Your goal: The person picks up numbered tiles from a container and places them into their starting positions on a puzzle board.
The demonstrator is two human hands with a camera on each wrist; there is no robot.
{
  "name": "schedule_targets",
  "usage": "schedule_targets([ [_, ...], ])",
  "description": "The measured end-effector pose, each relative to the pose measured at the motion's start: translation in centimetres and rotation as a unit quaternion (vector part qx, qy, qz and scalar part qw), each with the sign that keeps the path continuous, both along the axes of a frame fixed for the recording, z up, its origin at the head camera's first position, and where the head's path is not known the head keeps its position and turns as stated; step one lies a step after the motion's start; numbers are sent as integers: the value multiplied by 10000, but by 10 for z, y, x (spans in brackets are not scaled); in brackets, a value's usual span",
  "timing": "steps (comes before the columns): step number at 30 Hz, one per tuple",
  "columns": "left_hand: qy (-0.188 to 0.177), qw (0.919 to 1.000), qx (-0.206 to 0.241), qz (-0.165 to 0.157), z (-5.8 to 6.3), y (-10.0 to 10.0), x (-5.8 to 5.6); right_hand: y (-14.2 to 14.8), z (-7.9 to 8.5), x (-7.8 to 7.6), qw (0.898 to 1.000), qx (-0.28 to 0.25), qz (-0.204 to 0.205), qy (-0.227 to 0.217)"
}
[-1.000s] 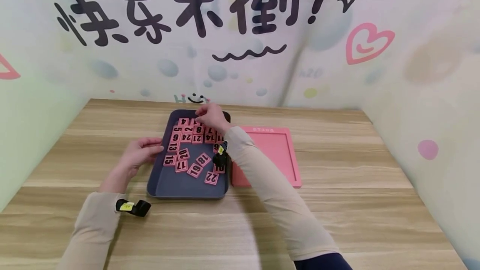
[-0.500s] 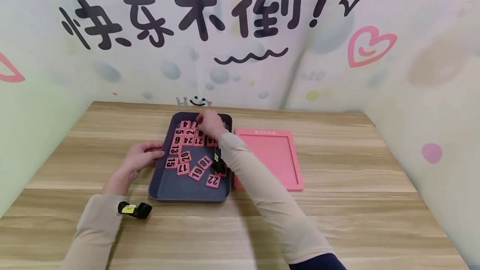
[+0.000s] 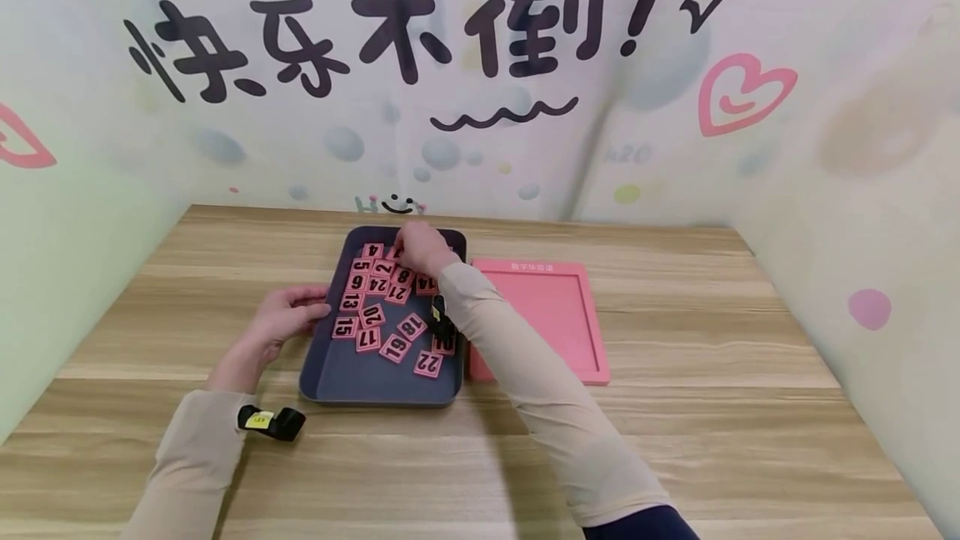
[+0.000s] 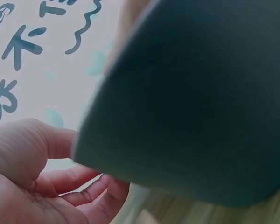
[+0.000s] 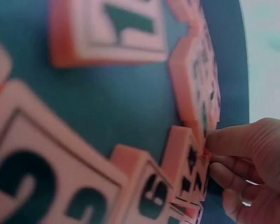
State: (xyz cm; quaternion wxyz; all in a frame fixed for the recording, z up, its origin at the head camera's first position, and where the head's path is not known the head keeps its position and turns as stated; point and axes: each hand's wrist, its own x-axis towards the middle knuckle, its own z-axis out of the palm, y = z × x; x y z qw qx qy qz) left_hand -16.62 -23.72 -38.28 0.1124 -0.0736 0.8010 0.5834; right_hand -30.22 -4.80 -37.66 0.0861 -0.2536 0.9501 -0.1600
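My left hand (image 3: 283,315) holds the left wall of a dark grey tray (image 3: 375,386). In the left wrist view the tray's edge lies between thumb and curled fingers (image 4: 91,196). Pink square number tiles fill much of the tray, some in rows at the far end, others loose and turned, like the 22 tile (image 3: 428,364). My right hand (image 3: 424,248) reaches into the far end of the tray. Its thumb and fingers pinch a number tile (image 5: 203,126) among neighbouring tiles; the hand hides part of that row in the head view.
A pink frame board (image 3: 540,315) with a raised border lies right of the tray, partly under the right forearm. Both stand on a wooden table (image 3: 697,407). A printed white backdrop (image 3: 480,148) rises behind the table's far edge.
My right hand has lowered slightly into the far row, and the 2, 8 and 21 tiles near it have shifted and tilted. My left hand stays at the tray's left side.
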Motion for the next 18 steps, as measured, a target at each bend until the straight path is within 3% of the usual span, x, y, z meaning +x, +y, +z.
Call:
schedule_targets([
  [9, 12, 10000, -7, -19, -2, 0, -1, -4, 1, 2, 9977, 467, 45, 490],
  [18, 29, 10000, -60, -38, -3, 0, -1, -3, -3, 0, 9990, 369, -248, 72],
])
